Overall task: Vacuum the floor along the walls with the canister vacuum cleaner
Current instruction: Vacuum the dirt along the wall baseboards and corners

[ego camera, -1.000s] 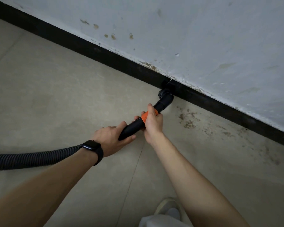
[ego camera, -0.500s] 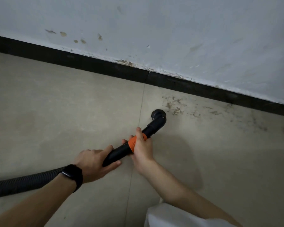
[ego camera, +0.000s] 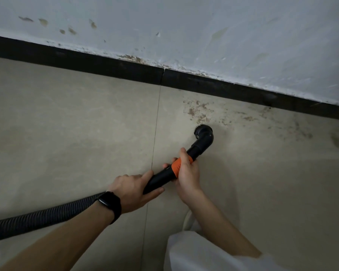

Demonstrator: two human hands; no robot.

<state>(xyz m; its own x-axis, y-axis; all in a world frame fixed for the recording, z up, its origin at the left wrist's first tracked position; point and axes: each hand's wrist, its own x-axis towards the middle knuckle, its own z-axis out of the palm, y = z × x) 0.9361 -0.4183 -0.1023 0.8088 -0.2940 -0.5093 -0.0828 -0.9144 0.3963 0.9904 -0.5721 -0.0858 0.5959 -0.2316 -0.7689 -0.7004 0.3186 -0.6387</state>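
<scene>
Beige floor tiles ran up to a black baseboard; the right hand gripped the orange collar, the left hand wrapped the wand behind it. The brush nozzle sat near the baseboard, just short of brown grime along it. Probably mid-pass: next, push the nozzle through that grime. The ribbed hose trailed away from the baseboard; nothing seemed to obstruct.

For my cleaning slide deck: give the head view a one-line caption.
Left hand and right hand grip the vacuum wand, brush nozzle near brown stains by the black baseboard.
</scene>
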